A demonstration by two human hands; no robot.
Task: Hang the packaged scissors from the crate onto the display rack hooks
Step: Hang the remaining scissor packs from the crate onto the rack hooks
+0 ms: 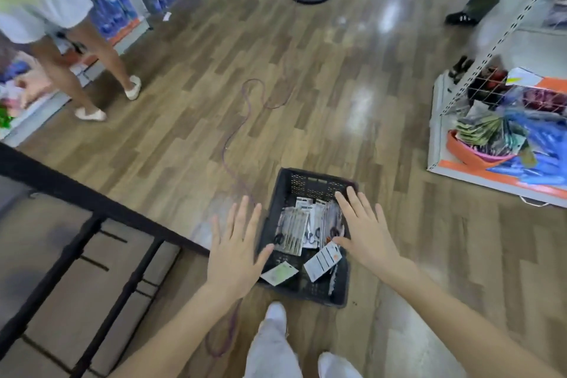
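Several packaged scissors (pixel 302 225) lie jumbled in the black crate (pixel 310 181) on the shop's wood floor, heaped toward its far end, with two loose cards at the near wall. I see my left hand (pixel 234 250) spread flat over the crate's left rim and my right hand (pixel 366 230) splayed above its right side, fingers straight, holding nothing. I judge the packs light, stiff and slick; the card top, where I would expect a hang hole, looks the best place to pinch. A wire display rack (pixel 491 49) stands well apart, beyond the crate's far right corner.
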